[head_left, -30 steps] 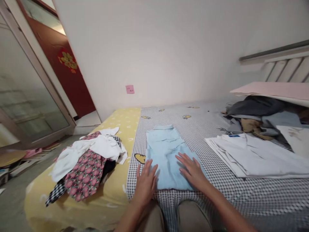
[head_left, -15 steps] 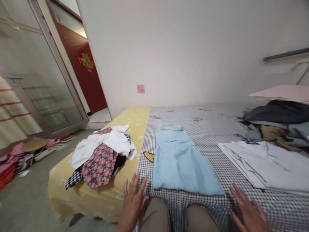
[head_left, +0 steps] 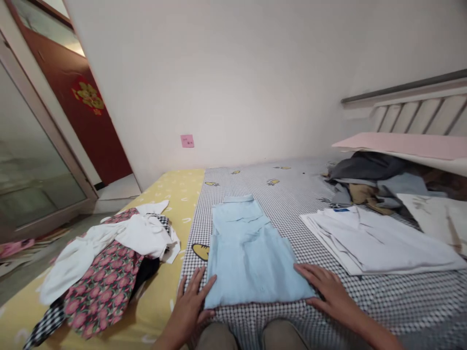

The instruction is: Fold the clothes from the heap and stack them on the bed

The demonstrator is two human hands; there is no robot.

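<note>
A light blue shirt [head_left: 248, 257] lies folded flat on a grey checked bedsheet [head_left: 292, 194], collar end away from me. My left hand [head_left: 188, 304] rests with spread fingers at the shirt's lower left corner. My right hand [head_left: 326, 289] lies flat against its lower right corner, fingertips on the cloth. Neither hand grips anything. To the left, a heap of pink floral and white garments [head_left: 104, 272] sits on a yellow sheet [head_left: 171, 204]. A folded white shirt [head_left: 375, 240] lies to the right.
A dark and tan clothes pile [head_left: 368, 170] lies under a pink board [head_left: 397, 146] by the slatted headboard [head_left: 412, 116]. A glass door [head_left: 32, 160] and a red door [head_left: 76, 116] stand at left. Floor lies beyond the bed's left edge.
My hands have come from wide apart to the shirt's lower corners. The view has turned a little to the right.
</note>
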